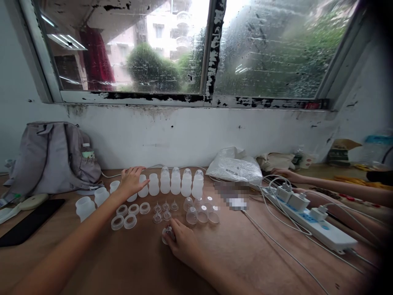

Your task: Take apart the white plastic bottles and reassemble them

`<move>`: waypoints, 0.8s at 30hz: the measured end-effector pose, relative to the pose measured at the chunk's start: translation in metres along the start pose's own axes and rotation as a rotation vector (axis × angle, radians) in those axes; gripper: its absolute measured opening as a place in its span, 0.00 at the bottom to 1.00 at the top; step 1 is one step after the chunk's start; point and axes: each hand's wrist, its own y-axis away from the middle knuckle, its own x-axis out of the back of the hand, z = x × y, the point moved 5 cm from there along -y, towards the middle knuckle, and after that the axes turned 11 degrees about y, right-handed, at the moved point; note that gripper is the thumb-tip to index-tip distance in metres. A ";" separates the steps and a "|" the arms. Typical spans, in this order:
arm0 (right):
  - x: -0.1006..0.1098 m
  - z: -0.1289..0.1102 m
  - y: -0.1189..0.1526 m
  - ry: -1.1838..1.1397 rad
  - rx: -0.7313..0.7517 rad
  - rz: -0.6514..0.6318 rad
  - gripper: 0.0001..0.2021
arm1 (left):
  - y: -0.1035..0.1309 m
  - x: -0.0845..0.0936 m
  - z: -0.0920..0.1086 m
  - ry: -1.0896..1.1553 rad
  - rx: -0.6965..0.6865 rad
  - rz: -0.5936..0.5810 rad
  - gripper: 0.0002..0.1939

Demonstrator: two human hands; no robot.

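Observation:
My left hand (131, 182) reaches over the row of milky plastic baby bottles, thumb and fingers spread beside an open bottle (143, 187); whether it touches one is hard to tell. Close to me on the table, my right hand (183, 241) has its fingers closed on a clear bottle nipple (168, 235), partly hidden by the fingers. Just beyond it stand several loose nipples (166, 215). White collar rings (130, 221) lie left of them, and clear dome caps (202, 214) are grouped to the right. Several capped bottles (186, 182) are lined up by the wall.
A grey backpack (55, 157) and a black flat slab (30, 221) are at the left. At the right, a power strip (316, 229) with plugs and cables crosses the table. Behind sits a plastic bag (235, 168). Another person's arm (322, 180) reaches in from the right.

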 end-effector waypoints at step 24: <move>-0.006 -0.007 0.000 -0.161 0.139 0.028 0.14 | 0.142 -0.053 0.079 0.683 -0.291 -0.317 0.28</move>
